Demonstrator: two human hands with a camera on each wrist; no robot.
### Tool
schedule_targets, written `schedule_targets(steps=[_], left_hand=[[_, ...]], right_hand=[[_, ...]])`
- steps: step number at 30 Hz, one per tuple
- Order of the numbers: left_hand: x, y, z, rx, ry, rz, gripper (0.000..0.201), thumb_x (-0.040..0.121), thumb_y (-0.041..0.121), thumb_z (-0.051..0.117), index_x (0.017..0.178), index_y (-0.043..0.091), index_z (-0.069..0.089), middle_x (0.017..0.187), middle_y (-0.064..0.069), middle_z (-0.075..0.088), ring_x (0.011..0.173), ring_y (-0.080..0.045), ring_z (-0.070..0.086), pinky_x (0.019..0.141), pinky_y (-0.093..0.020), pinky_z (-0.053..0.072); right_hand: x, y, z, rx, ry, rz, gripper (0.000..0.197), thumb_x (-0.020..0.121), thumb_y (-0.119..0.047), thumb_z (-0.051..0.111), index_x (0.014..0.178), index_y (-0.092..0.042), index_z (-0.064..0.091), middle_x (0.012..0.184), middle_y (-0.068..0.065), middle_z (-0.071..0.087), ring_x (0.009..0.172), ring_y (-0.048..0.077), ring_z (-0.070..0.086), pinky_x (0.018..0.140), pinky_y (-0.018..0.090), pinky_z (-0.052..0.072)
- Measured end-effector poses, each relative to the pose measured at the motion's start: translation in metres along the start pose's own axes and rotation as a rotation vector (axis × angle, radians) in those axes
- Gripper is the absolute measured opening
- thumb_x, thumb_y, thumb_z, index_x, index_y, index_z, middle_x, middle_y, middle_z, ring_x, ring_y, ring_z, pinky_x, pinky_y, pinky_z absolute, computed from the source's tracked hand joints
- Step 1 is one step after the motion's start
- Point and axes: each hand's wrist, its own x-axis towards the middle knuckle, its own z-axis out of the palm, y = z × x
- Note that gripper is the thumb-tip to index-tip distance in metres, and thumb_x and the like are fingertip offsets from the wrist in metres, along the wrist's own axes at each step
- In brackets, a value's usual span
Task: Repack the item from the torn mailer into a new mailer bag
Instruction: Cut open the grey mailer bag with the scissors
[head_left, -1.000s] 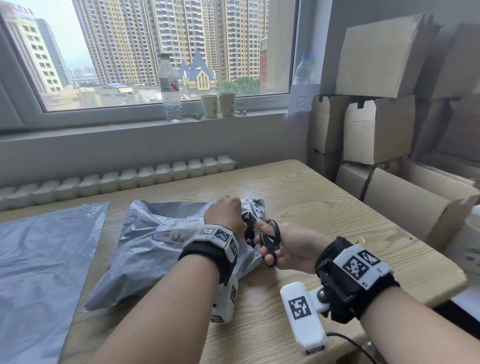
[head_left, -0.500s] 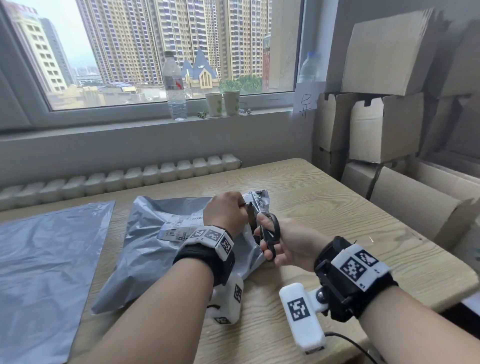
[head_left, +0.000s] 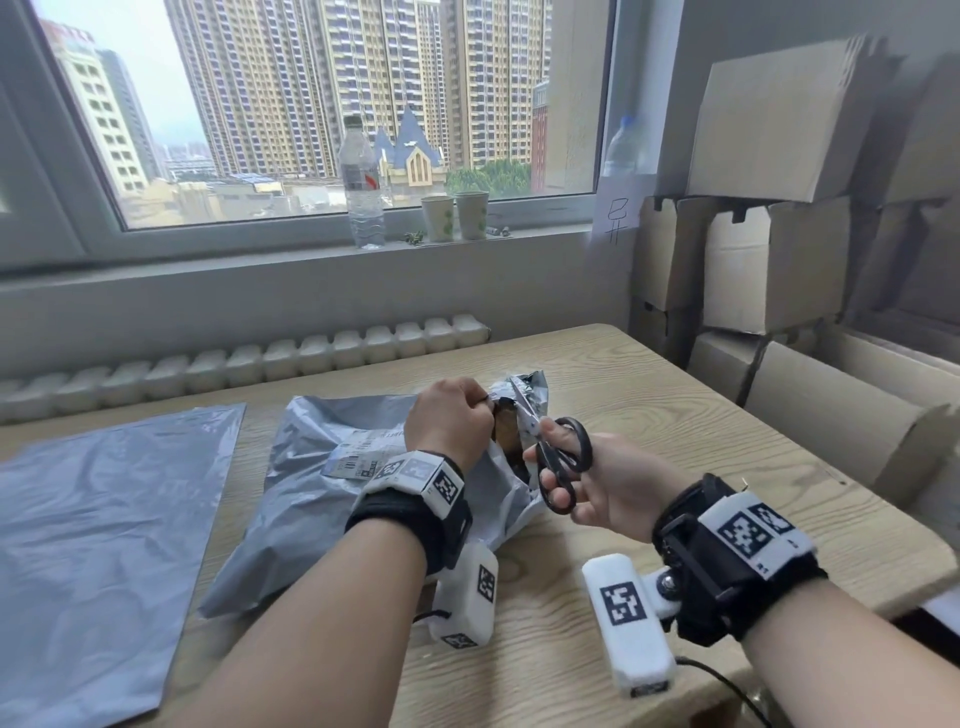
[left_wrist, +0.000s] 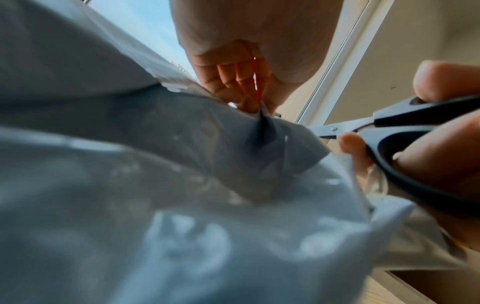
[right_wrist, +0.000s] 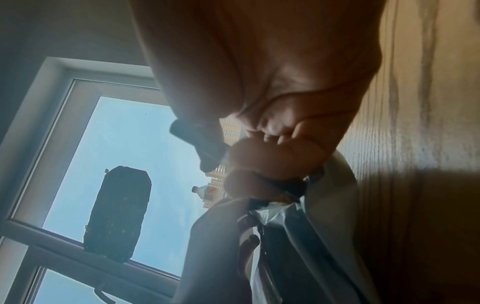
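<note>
A crumpled grey mailer (head_left: 306, 483) with a shipping label (head_left: 363, 452) lies in the middle of the wooden table (head_left: 649, 395). My left hand (head_left: 449, 421) pinches the mailer's plastic near its right end; in the left wrist view the left hand (left_wrist: 246, 94) shows its fingers curled on a fold of the grey mailer (left_wrist: 182, 185). My right hand (head_left: 597, 483) holds black-handled scissors (head_left: 550, 452), their blades at the mailer's cut edge, with something dark showing inside the opening. A flat, new grey mailer bag (head_left: 98, 525) lies at the left.
Stacked cardboard boxes (head_left: 789, 260) crowd the right side beyond the table edge. A water bottle (head_left: 361, 182) and two paper cups (head_left: 457, 215) stand on the window sill. A white radiator (head_left: 234, 358) runs behind the table.
The scissors have travelled further away along the mailer's right end, lengthening the cut. My left hand has shifted slightly forward with its grip on the plastic.
</note>
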Motion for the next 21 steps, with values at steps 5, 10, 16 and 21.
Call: schedule_targets(steps=[5,10,16,21], left_hand=[[-0.001,0.0,0.001,-0.003,-0.017,0.031,0.013,0.086,0.024,0.062,0.09,0.022,0.075,0.093,-0.001,0.074,0.09,-0.021,0.066,0.081,-0.028,0.052],[-0.005,0.002,0.004,-0.061,-0.028,0.072,0.011,0.081,0.022,0.067,0.084,0.02,0.077,0.082,0.001,0.075,0.081,-0.019,0.068,0.077,-0.035,0.057],[-0.006,0.001,0.003,-0.081,-0.034,0.071,0.011,0.081,0.02,0.066,0.082,0.02,0.077,0.08,0.001,0.074,0.081,-0.019,0.068,0.076,-0.035,0.057],[-0.004,0.0,0.001,-0.053,-0.049,0.053,0.014,0.084,0.019,0.062,0.088,0.017,0.075,0.088,-0.004,0.074,0.089,-0.022,0.066,0.081,-0.032,0.054]], right_hand=[[-0.002,0.001,0.001,-0.019,0.012,-0.02,0.044,0.09,-0.047,0.056,0.106,-0.007,0.057,0.065,0.002,0.054,0.045,0.01,0.051,0.036,0.015,0.036],[-0.002,-0.002,0.007,-0.042,0.03,-0.033,0.04,0.092,-0.045,0.055,0.102,-0.006,0.055,0.063,0.003,0.054,0.045,0.011,0.052,0.033,0.016,0.037],[0.001,-0.001,0.016,-0.064,0.078,-0.045,0.033,0.095,-0.041,0.053,0.091,-0.008,0.055,0.061,0.004,0.053,0.044,0.012,0.05,0.032,0.016,0.035],[0.004,0.002,0.017,-0.076,0.122,-0.078,0.031,0.096,-0.037,0.053,0.095,-0.006,0.056,0.06,0.003,0.052,0.036,0.006,0.049,0.03,0.012,0.03]])
